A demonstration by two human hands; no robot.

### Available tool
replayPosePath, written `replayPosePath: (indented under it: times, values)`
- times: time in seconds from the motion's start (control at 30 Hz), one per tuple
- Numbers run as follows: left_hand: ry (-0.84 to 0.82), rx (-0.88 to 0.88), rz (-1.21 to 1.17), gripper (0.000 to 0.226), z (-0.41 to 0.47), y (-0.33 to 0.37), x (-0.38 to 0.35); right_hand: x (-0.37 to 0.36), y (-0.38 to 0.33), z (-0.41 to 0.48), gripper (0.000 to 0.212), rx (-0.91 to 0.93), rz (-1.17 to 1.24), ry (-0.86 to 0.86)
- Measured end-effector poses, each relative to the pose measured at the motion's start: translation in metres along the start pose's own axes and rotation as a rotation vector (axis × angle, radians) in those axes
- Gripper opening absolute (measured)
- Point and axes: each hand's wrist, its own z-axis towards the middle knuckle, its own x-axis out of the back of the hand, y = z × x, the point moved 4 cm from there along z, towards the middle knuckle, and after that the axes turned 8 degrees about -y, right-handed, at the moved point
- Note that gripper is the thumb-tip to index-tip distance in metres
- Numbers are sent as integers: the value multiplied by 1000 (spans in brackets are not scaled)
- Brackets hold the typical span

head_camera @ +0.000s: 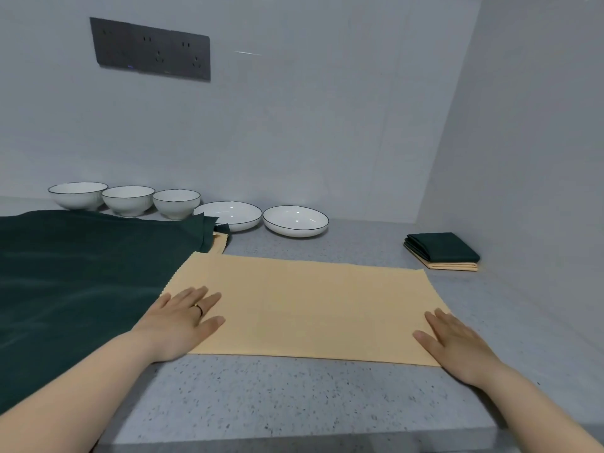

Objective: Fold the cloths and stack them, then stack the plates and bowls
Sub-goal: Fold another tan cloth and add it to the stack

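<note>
hands: left hand [183, 322] and right hand [454, 344] both flat, fingers straight, pressing the yellow cloth [304, 305] at its near corners; gripping nothing
cloth: lies smooth mid table [261, 393]; left edge on the spread green cloth [81, 273]
tip: imo smooth outward first; then pinch one short end, lay it on the other, match edges before creasing
later: folded stack [443, 251] back right; bowls [129, 199] and plates [295, 220] by the wall
</note>
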Motion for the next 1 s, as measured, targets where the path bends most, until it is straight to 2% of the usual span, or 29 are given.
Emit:
replayPosePath:
  times: [0.13,0.2,0.3,0.33,0.43,0.47,0.5,0.6,0.67,0.7,0.77,0.8,0.9,0.93,1.0]
  values:
    - [48,-15,-14,56,0,1,-1,5,-16,-11,62,39,-11,93]
    - [114,-28,-18,57,-3,2,1,9,-40,-24,72,239,-10,192]
    - [240,-86,-64,65,-8,4,4,7,-85,-43,100,498,-66,111]
    - [262,-122,-97,75,-12,5,6,0,-98,-46,92,566,-161,121]
    - [268,-234,-201,120,-24,15,10,-2,-117,-43,45,647,-305,326]
    - [253,-259,-172,134,-27,19,7,-2,-121,-44,38,642,-295,326]
    - [245,-304,-126,138,-31,26,6,1,-124,-44,40,637,-246,326]
    - [225,-439,-50,123,-40,53,-3,-4,-126,-39,48,608,-188,288]
    - [241,-462,-42,92,-38,67,-7,1,-126,-39,46,654,-151,419]
    - [254,-457,-21,76,-38,73,-7,-1,-124,-37,46,625,-123,393]
    - [318,-447,22,73,-36,75,-2,-5,-120,-36,47,563,-74,284]
    - [346,-466,25,72,-39,79,6,-5,-118,-36,47,556,-47,276]
    - [359,-452,105,44,-41,76,9,-4,-110,-43,45,589,-7,279]
    - [355,-481,108,40,-41,73,7,-5,-107,-46,44,594,-10,260]
    - [327,-423,102,37,-51,64,13,-8,-95,-49,43,575,-23,247]
